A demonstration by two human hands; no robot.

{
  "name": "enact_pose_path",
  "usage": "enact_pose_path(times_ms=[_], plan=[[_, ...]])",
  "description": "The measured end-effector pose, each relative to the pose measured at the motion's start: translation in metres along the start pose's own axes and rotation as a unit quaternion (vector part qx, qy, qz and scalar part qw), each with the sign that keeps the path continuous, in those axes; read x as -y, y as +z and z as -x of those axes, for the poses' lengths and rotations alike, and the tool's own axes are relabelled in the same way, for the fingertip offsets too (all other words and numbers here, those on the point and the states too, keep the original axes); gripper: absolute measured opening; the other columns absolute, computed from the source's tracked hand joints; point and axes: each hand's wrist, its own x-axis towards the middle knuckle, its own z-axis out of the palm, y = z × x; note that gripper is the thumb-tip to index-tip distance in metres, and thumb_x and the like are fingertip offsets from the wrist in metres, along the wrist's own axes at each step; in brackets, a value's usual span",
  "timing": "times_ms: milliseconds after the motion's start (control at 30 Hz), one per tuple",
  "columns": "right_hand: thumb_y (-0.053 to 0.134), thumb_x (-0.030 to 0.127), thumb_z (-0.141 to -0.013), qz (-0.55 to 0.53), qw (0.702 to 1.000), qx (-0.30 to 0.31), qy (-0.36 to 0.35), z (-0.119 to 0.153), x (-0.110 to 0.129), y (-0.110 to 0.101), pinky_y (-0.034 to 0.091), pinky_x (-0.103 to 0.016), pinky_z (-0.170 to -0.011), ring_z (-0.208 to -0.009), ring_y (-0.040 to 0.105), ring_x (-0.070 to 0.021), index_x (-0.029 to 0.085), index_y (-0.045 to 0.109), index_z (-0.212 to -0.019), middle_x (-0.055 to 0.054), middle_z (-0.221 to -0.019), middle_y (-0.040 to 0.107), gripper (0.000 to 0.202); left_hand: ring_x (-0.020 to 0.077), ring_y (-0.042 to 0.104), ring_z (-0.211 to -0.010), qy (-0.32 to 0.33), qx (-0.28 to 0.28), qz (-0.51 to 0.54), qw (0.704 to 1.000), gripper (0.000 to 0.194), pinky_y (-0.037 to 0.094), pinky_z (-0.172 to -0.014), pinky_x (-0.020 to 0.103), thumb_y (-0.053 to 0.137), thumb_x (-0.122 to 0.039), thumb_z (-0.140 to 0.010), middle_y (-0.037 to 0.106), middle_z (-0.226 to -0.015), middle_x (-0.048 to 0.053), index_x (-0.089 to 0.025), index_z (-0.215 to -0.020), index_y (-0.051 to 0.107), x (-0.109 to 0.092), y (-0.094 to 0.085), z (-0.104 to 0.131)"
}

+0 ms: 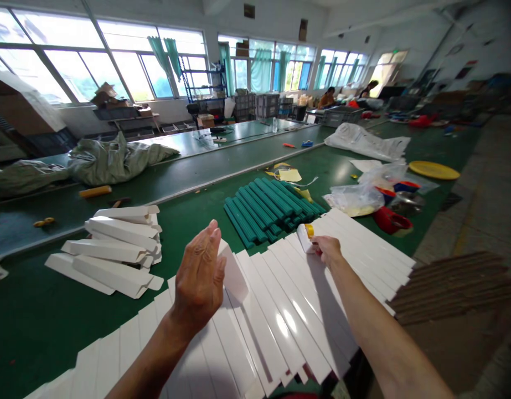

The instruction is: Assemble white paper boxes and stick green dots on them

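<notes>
My left hand (200,272) is raised over the flat white cartons (275,288), fingers stretched out side by side. By its thumb a white carton flap (233,271) tilts up; whether the hand grips it, I cannot tell. My right hand (328,249) is closed on a small white block with a yellow top (307,238), just above the overlapping row of cartons. Behind the cartons lies a pile of ribbed green sticks (267,208). To the left, several folded white boxes (114,244) are stacked loosely.
Plastic bags (363,188), a yellow round lid (433,169) and red containers (392,220) lie at the right of the green table (26,321). Crumpled sacks (118,158) sit at the back left. Brown cardboard (454,288) is at the lower right. Two people are far back.
</notes>
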Motion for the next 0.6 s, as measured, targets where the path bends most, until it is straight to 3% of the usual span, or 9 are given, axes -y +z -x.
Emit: enact_pose_path(times_ms=[167,367,500,600], plan=[[0.057,0.032,-0.093,-0.063,0.998,0.009,0.016,-0.002,-0.004,-0.006,0.052,-0.024,-0.059,-0.068,0.06,-0.01,0.012,0.06,-0.103,-0.002,-0.089,0.062,0.022,0.032,0.051,-0.125,-0.005,-0.004,0.001,1.0,0.058,0.048,-0.099,0.049,0.056,-0.001,-0.082,0.053,-0.131,0.027,-0.001,-0.138,0.04,0.001,-0.001,0.001],[0.058,0.029,-0.093,-0.125,0.992,0.02,-0.001,0.002,-0.031,-0.013,0.053,-0.024,-0.06,-0.069,0.061,-0.0103,0.012,0.06,-0.101,-0.002,-0.089,0.063,0.019,0.0312,0.052,-0.124,-0.017,-0.008,0.021,1.0,0.062,0.047,-0.099,0.049,0.057,-0.002,-0.082,0.054,-0.133,0.023,-0.007,-0.141,0.039,0.002,0.0,0.003],[0.061,0.024,-0.09,-0.142,0.989,0.034,-0.006,0.007,-0.048,-0.013,0.053,-0.022,-0.055,-0.057,0.058,-0.008,0.011,0.06,-0.086,0.002,-0.072,0.06,0.014,0.0309,0.051,-0.126,-0.02,0.007,0.04,0.999,0.061,0.046,-0.101,0.05,0.057,-0.004,-0.082,0.053,-0.134,0.022,-0.009,-0.14,0.04,0.004,-0.003,0.001],[0.07,0.02,-0.079,-0.154,0.986,0.058,-0.028,0.012,-0.051,-0.014,0.053,-0.024,-0.047,-0.044,0.054,-0.0091,0.013,0.053,-0.068,0.004,-0.053,0.053,0.021,0.0317,0.047,-0.13,-0.039,0.044,0.073,0.996,0.06,0.045,-0.103,0.051,0.058,-0.007,-0.082,0.05,-0.137,0.023,-0.007,-0.14,0.04,0.006,-0.009,0.0]])
